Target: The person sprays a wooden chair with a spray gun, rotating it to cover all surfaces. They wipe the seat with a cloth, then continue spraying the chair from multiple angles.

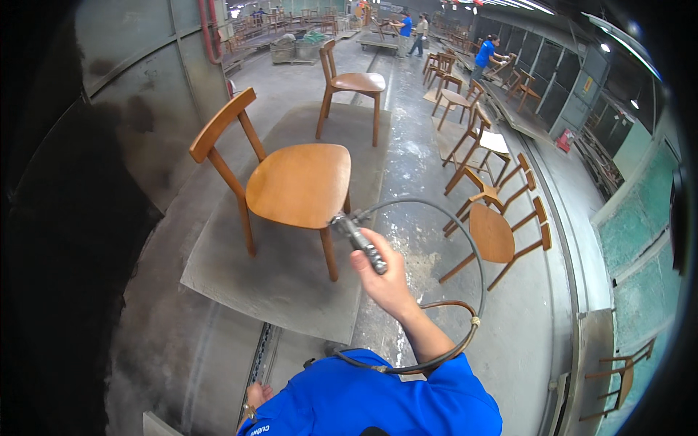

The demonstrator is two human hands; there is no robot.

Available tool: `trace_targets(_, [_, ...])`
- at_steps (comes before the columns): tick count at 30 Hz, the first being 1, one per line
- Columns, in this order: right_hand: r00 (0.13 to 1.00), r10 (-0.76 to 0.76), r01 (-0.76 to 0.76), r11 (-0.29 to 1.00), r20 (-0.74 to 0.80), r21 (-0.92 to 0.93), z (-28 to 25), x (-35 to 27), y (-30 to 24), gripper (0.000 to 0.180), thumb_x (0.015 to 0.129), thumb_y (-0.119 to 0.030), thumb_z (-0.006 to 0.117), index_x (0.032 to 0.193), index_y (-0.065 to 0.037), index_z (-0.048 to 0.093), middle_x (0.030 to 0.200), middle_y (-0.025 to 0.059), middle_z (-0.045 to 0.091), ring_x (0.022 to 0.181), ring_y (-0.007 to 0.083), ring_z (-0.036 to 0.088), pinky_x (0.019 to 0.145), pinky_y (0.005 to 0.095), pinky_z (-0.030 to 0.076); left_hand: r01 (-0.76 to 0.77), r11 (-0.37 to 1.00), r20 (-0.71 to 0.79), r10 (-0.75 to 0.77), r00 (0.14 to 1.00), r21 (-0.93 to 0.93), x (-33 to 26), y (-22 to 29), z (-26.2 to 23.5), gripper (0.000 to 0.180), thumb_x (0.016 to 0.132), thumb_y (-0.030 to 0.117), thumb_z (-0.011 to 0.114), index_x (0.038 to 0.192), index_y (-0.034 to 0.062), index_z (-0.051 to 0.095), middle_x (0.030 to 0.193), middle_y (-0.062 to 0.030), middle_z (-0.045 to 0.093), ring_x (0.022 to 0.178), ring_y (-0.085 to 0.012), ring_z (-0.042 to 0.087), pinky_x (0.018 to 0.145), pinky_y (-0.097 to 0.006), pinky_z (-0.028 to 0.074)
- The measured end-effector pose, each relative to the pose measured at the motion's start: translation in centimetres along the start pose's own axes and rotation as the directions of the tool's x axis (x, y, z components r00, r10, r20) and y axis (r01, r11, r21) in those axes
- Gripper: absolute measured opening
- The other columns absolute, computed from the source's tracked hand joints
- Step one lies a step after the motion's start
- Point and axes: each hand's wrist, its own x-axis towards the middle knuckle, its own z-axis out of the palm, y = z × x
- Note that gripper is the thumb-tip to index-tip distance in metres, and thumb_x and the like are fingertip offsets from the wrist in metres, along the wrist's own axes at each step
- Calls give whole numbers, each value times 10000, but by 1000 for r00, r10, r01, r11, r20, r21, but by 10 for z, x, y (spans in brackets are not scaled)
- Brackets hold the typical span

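The hand tool (366,249), a dark, slim cylinder with a hose (483,272) running from near its front end, is just below and right of the centre of the frame. It looks rigid and fairly light; its smooth barrel might turn in a loose grip, and the hose, bendy but springy, would probably tug at it. The barrel seems the best place to hold, clear of the tip and hose joint. There the right hand (385,280) has its fingers wrapped around it. The tip meets the near edge of the wooden chair (299,182) in view; whether they touch, I cannot tell. That chair, left of centre, looks stiff and manageable, its finish easily marked; the backrest or a leg would give a surer hold than the broad seat. It stands on a grey board (240,294), with another chair (358,82) at upper centre. The left hand (258,396), at lower left, is partly hidden; I cannot tell if it holds anything.
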Motion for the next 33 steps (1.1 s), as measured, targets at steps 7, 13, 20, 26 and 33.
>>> trace_targets(7, [967, 206, -184, 971, -151, 150, -63, -123, -10, 505, 994, -326, 658, 1344, 28, 578, 827, 24, 635, 764, 93, 614, 696, 262, 523, -29, 961, 62, 13, 998, 276, -16, -1, 8, 290, 970, 198, 468, 1135, -14, 577, 1012, -182, 689, 858, -303, 683, 726, -478, 564])
trace_targets(13, [922, 383, -373, 917, -50, 140, -102, -204, -44, 636, 980, -544, 587, 1260, 27, 600, 786, 28, 636, 605, 56, 538, 527, 202, 425, 18, 933, 84, -52, 995, 361, -56, -48, -1, 259, 959, 190, 461, 1077, 0, 592, 957, -159, 689, 807, -266, 679, 688, -474, 564])
trace_targets(20, [928, 374, -369, 913, 8, 172, -144, -215, -42, 695, 957, -597, 589, 1293, 11, 603, 781, 24, 637, 609, 52, 525, 525, 209, 408, 65, 917, 11, -76, 997, 394, -91, -86, 3, 268, 965, 189, 458, 1121, 8, 579, 984, -167, 692, 829, -283, 678, 697, -469, 562])
trace_targets(26, [937, 293, -282, 956, -189, 83, -196, -165, 26, 627, 987, -517, 597, 1295, 29, 603, 758, 16, 622, 700, 94, 566, 640, 250, 454, 45, 920, -65, -21, 998, 390, -85, -70, 40, 297, 962, 189, 473, 1173, -5, 550, 1054, -202, 686, 843, -312, 683, 702, -471, 562])
trace_targets(33, [964, 245, -220, 954, -102, 204, -272, -79, 116, 576, 1007, -441, 599, 1314, 46, 581, 797, 20, 620, 737, 100, 580, 671, 262, 473, -26, 883, -5, 32, 999, 469, -98, -38, 198, 364, 968, 214, 472, 1241, -16, 543, 1037, -198, 695, 870, -299, 689, 684, -457, 557])
